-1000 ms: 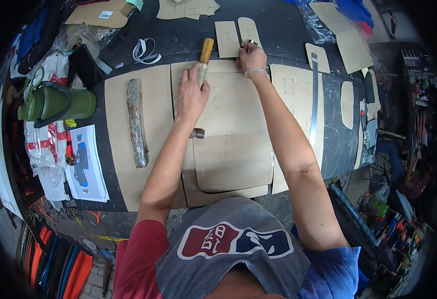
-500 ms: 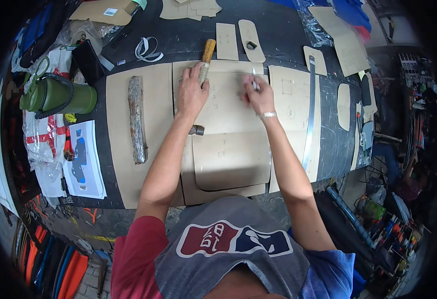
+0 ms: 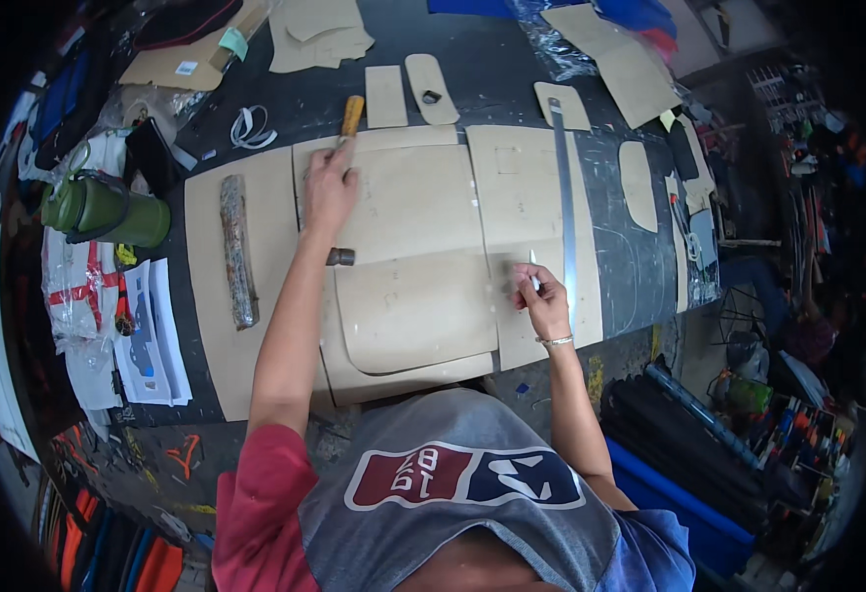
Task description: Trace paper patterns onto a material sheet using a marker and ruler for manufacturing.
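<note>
My left hand (image 3: 329,192) lies over a hammer on the large tan cardboard pieces, fingers stretched toward the far edge. The hammer's yellow wooden handle (image 3: 353,116) sticks out beyond the fingers, and its dark head (image 3: 341,257) shows beside my forearm; the middle is hidden. My right hand (image 3: 545,301) is closed around a slim white pen (image 3: 533,268) that points up and away. It hovers at the right side of a round-cornered cardboard template (image 3: 418,306), above the neighbouring cardboard sheet (image 3: 524,212). Whether the pen touches anything, I cannot tell.
A long metal ruler (image 3: 563,197) lies on the right sheet. To the left are a plastic-wrapped bar (image 3: 238,252), a green flask (image 3: 107,209) and printed sheets (image 3: 152,335). Smaller cardboard pieces (image 3: 386,96) lie at the back of the dark table (image 3: 640,266).
My right hand, with the pen, has moved from the template's far right corner toward me along its right side. My left hand stays over the hammer. The whole view has shifted.
</note>
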The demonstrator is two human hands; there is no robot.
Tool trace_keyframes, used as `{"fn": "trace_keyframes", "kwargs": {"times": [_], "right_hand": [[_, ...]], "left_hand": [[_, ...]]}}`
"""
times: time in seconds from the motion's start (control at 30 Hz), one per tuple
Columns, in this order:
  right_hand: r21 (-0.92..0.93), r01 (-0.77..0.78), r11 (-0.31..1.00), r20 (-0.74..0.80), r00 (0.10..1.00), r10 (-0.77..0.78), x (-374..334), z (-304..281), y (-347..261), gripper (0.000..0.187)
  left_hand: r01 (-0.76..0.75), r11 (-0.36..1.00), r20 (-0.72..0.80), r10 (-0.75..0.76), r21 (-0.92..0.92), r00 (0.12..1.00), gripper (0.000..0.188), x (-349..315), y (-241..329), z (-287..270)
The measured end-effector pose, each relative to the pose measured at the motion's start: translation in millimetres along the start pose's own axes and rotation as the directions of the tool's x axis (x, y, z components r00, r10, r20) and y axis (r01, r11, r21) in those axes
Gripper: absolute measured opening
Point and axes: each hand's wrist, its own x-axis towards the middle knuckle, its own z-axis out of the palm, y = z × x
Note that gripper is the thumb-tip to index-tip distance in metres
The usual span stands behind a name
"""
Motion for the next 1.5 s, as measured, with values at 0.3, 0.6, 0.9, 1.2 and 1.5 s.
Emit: {"fn": "trace_keyframes", "kwargs": {"times": [0.3,0.6,0.9,1.2,1.5], "right_hand": [[0.028,0.089,0.996,-0.017,0.996,-0.088,1.2,-132.7,58.5,0.02],[0.047,0.121,0.992,-0.123,0.986,-0.114,-17.8,-268.1,132.6,0.023],[0.12,0.084,0.989,-0.197,0.979,-0.059,-87.6,-262.3,147.5,0.034],[-0.074,0.015,0.997,-0.315,0.948,-0.037,-189.2,-251.2,202.6,0.025],[0.141,0.047,0.989,-0.415,0.91,0.016,-145.4,-337.5,191.4,0.023]], "left_hand": [[-0.028,0.999,-0.111,0.031,0.028,0.993,0.036,-175.9,79.0,-43.1],[0.282,0.959,-0.05,-0.282,-0.01,0.958,0.022,-395.1,172.3,8.4],[0.287,0.955,0.594,-0.193,-0.067,0.781,0.034,-466.5,175.1,31.6],[0.367,0.907,0.697,-0.398,0.205,0.596,0.048,-530.2,80.8,24.5],[0.502,0.85,0.671,-0.468,0.162,0.576,0.049,-523.8,62.7,62.6]]}}
